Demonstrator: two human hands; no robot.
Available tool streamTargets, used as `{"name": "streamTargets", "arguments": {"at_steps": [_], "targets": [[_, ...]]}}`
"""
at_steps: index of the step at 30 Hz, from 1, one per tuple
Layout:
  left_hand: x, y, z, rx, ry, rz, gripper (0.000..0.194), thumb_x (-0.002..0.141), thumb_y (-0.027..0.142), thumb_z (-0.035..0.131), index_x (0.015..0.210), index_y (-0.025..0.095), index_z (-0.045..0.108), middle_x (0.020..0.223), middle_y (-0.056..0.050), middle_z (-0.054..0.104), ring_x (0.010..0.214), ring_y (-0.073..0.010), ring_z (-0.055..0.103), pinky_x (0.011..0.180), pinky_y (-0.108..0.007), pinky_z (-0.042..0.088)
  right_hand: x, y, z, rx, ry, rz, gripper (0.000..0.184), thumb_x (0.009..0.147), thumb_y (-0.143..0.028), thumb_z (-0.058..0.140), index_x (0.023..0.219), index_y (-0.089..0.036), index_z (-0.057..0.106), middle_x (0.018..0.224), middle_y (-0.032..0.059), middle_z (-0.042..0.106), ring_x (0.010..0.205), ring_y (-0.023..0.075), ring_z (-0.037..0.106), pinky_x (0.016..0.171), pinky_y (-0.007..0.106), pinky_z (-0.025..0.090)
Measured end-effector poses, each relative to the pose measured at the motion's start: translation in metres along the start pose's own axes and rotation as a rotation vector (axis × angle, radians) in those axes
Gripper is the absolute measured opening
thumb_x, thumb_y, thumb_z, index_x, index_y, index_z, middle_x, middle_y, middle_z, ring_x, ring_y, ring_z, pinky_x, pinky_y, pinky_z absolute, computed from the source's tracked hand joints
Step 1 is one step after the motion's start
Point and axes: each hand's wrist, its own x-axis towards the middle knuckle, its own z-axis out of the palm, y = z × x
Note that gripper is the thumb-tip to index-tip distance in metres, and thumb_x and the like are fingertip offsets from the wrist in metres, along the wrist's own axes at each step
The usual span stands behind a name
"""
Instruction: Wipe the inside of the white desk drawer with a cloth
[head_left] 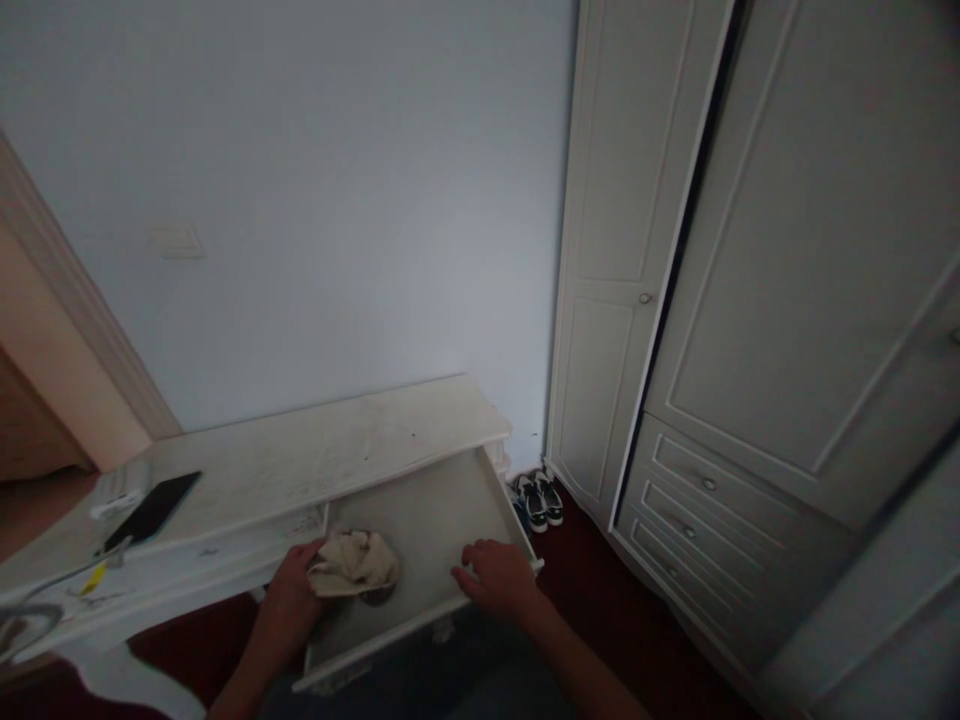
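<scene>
Left fingers (301,580) closed on crumpled beige cloth (354,564); right fingers (480,568) loosely curled, empty, over open white wooden drawer (427,510).

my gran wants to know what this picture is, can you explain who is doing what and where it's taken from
No machine here: a person works bare-handed, and the one picture comes from a camera on their head, looking forward and down. The left hand holds a crumpled beige cloth over an open drawer. The right hand is by the drawer's other end, holding nothing visible. A dark flat thing lies on the white table.
</scene>
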Motion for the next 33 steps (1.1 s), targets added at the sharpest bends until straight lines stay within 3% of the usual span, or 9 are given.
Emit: {"name": "streamTargets", "arguments": {"at_steps": [3, 6, 11, 16, 21, 24, 27, 30, 33], "targets": [[-0.048, -0.006, -0.004, -0.02, -0.129, -0.108, 0.053, 0.079, 0.043, 0.062, 0.128, 0.024, 0.068, 0.127, -0.009, 0.073, 0.119, -0.0294, 0.068, 0.105, -0.038, 0.055, 0.0, 0.0, 0.0, -0.007, 0.001, -0.006, 0.043, 0.103, -0.056, 0.045, 0.11, -0.024, 0.073, 0.103, 0.0091, 0.077, 0.097, 0.0274, 0.073, 0.08, 0.035, 0.049], [-0.07, 0.011, -0.011, 0.115, -0.229, -0.123, 0.051, 0.086, 0.031, 0.052, 0.136, 0.027, 0.062, 0.135, -0.009, 0.068, 0.125, -0.0266, 0.065, 0.108, -0.037, 0.051, 0.0, -0.001, 0.0, -0.002, -0.013, -0.014, 0.043, 0.103, -0.056, 0.046, 0.11, -0.024, 0.073, 0.105, 0.0089, 0.077, 0.097, 0.0271, 0.073, 0.08, 0.035, 0.049], [-0.041, 0.069, -0.006, 0.385, -0.465, -0.063, 0.054, 0.09, 0.018, 0.046, 0.142, 0.025, 0.056, 0.146, -0.01, 0.06, 0.125, -0.0276, 0.063, 0.108, -0.04, 0.048, 0.002, -0.002, -0.005, 0.007, -0.031, 0.003, 0.04, 0.105, -0.051, 0.044, 0.107, -0.025, 0.074, 0.102, 0.0077, 0.077, 0.092, 0.025, 0.073, 0.077, 0.033, 0.048], [-0.002, 0.088, 0.039, 0.52, -0.657, -0.07, 0.071, 0.087, 0.008, 0.047, 0.157, 0.018, 0.039, 0.157, -0.017, 0.05, 0.132, -0.0321, 0.058, 0.105, -0.045, 0.049, 0.0, 0.0, -0.006, 0.021, -0.06, -0.007, 0.037, 0.104, -0.049, 0.046, 0.104, -0.025, 0.073, 0.098, 0.0065, 0.077, 0.091, 0.0243, 0.072, 0.075, 0.032, 0.046], [0.036, 0.08, 0.057, 0.534, -0.499, -0.131, 0.064, 0.09, 0.003, 0.039, 0.153, 0.018, 0.043, 0.148, -0.02, 0.055, 0.125, -0.0318, 0.063, 0.098, -0.044, 0.052, -0.003, 0.002, 0.003, 0.032, -0.031, 0.001, 0.03, 0.103, -0.047, 0.05, 0.104, -0.026, 0.071, 0.097, 0.0049, 0.076, 0.092, 0.0238, 0.071, 0.076, 0.031, 0.045], [0.065, 0.077, 0.053, 0.483, -0.354, -0.266, 0.051, 0.094, 0.009, 0.038, 0.143, 0.015, 0.05, 0.14, -0.021, 0.061, 0.117, -0.0325, 0.068, 0.092, -0.044, 0.054, -0.004, 0.002, 0.011, -0.002, 0.008, -0.029, 0.024, 0.103, -0.039, 0.049, 0.101, -0.025, 0.069, 0.098, 0.0048, 0.075, 0.091, 0.0223, 0.07, 0.076, 0.03, 0.044], [0.093, 0.08, 0.06, 0.411, -0.316, -0.384, 0.041, 0.096, 0.017, 0.04, 0.133, 0.013, 0.058, 0.131, -0.023, 0.067, 0.112, -0.0349, 0.071, 0.089, -0.043, 0.055, -0.005, 0.003, 0.017, -0.023, 0.016, -0.069, 0.019, 0.1, -0.034, 0.052, 0.097, -0.024, 0.067, 0.096, 0.0042, 0.075, 0.09, 0.0212, 0.07, 0.076, 0.029, 0.043], [0.114, 0.103, 0.086, 0.373, -0.318, -0.375, 0.037, 0.098, 0.023, 0.041, 0.123, 0.013, 0.066, 0.122, -0.023, 0.072, 0.112, -0.0374, 0.071, 0.085, -0.044, 0.056, -0.005, 0.005, 0.024, -0.035, 0.026, -0.089, 0.015, 0.097, -0.033, 0.055, 0.094, -0.024, 0.066, 0.093, 0.0032, 0.074, 0.088, 0.021, 0.07, 0.074, 0.029, 0.043], [0.124, 0.148, 0.123, 0.324, -0.288, -0.274, 0.041, 0.099, 0.026, 0.04, 0.133, 0.014, 0.061, 0.134, -0.023, 0.067, 0.124, -0.0361, 0.064, 0.091, -0.043, 0.054, -0.005, 0.009, 0.035, -0.059, 0.067, -0.11, 0.01, 0.092, -0.032, 0.06, 0.088, -0.024, 0.064, 0.087, 0.0023, 0.074, 0.082, 0.0205, 0.07, 0.07, 0.029, 0.042]]}}
